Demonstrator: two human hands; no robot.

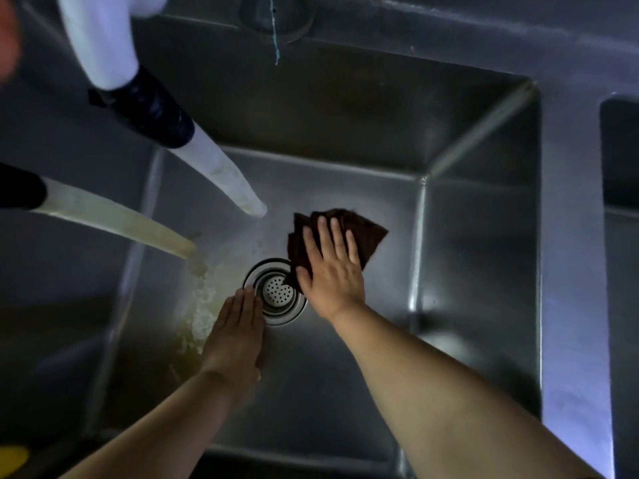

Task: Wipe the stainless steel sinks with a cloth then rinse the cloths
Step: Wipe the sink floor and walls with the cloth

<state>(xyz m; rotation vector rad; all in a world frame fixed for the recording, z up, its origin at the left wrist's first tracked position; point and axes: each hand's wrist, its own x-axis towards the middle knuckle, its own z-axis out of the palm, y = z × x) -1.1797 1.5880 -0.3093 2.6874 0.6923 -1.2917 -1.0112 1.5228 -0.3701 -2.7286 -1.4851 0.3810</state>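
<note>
The sink (477, 216) is brushed stainless steel, dull grey with soft glints along its folded corners. At its floor's centre the drain strainer (276, 292) is brighter polished metal, perforated. At 1 o'clock from it lies a dark brown cloth (363, 233), matt and coarse-looking. At 10 o'clock two hoses (221, 174) look like pale translucent plastic, smooth, yellow-stained near their tips, each wrapped higher up in black tape.

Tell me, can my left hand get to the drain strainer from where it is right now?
Probably yes. The left hand lies flat on the sink floor with its fingertips at the strainer's left rim, nothing between. The cloth under the right hand overlaps only the far right edge.
</note>
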